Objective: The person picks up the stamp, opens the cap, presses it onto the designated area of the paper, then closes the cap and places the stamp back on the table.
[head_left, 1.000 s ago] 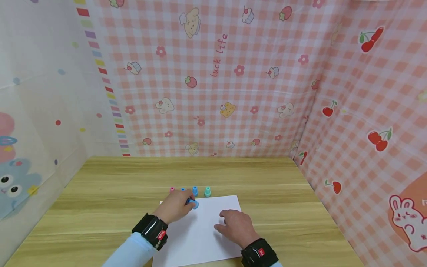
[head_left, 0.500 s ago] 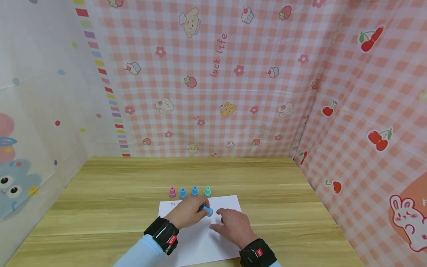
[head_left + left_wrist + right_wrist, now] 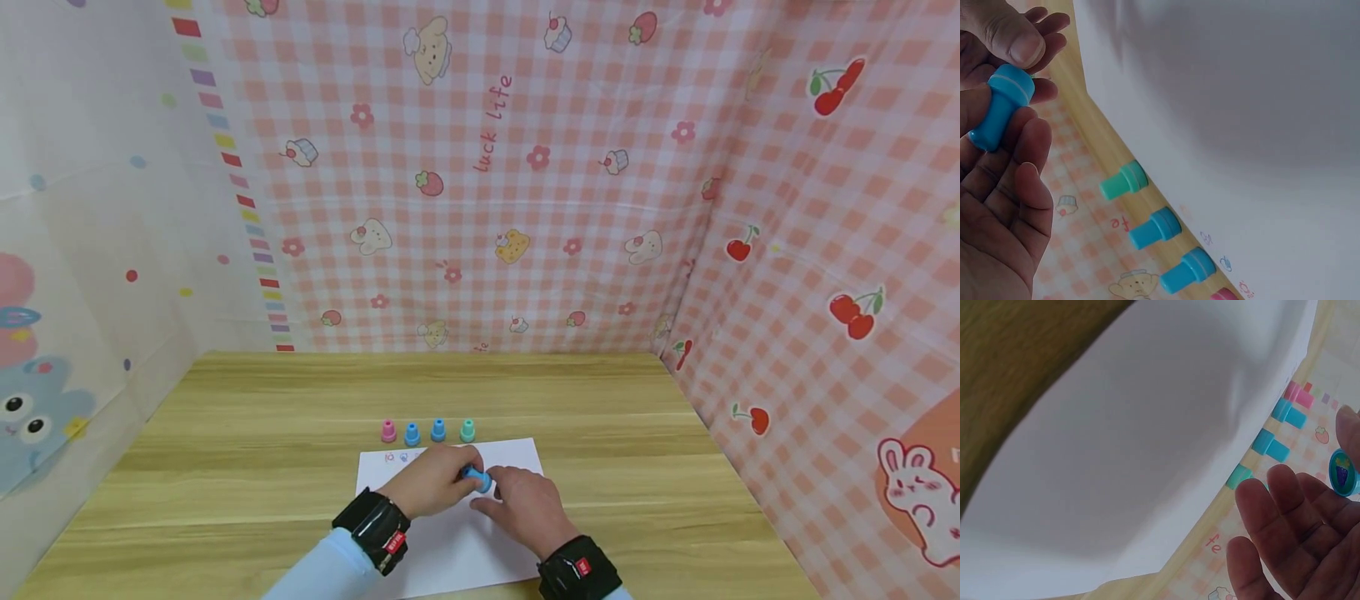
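The left hand [image 3: 429, 485] pinched the blue stamp [image 3: 476, 478] over the paper [image 3: 450, 542] near its far edge, long axis roughly level, cap end toward the right hand [image 3: 525, 507], whose relaxed fingers just reached it, gripping nothing yet

Soft, even light is filling the head view; wrist views are showing dim, grey-shadowed paper [image 3: 1241, 94], with close fingers [image 3: 1272, 550] blurring.
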Motion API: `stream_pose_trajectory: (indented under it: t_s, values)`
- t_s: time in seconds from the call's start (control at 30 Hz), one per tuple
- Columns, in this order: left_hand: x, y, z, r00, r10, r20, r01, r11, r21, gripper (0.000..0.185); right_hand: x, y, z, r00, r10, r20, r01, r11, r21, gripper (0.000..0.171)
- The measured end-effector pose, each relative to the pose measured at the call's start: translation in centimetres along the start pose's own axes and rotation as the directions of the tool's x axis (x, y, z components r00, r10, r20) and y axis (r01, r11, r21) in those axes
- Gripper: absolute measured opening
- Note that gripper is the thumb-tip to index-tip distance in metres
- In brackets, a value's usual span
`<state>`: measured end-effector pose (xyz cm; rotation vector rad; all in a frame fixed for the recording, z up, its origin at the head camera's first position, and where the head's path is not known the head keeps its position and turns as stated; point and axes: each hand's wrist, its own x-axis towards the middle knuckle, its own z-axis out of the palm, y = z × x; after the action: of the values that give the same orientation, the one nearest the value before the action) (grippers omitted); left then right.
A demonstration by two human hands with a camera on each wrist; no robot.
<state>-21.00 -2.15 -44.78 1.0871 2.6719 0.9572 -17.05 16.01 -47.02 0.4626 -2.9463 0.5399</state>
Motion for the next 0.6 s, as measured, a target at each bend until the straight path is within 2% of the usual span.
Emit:
stream_pose_trajectory:
  t_s: [0.23, 0.6]
  values:
    - [-0.07, 0.15, 0.01, 0.999, 0.034, -0.005, -0.034, 0.999, -0.008, 0.008, 0.04, 0.03, -0.11, 1.0, -0.021, -0.015, 0.02, 1.0, -0.002, 0.024]
    - [-0.08, 0.28, -0.16, 0.999, 0.034, 0.024, -0.033, 0.999, -0.039, 0.007, 0.04, 0.04, -0.33, 0.999, -0.037, 0.015, 0.036, 0.998, 0.045, 0.019]
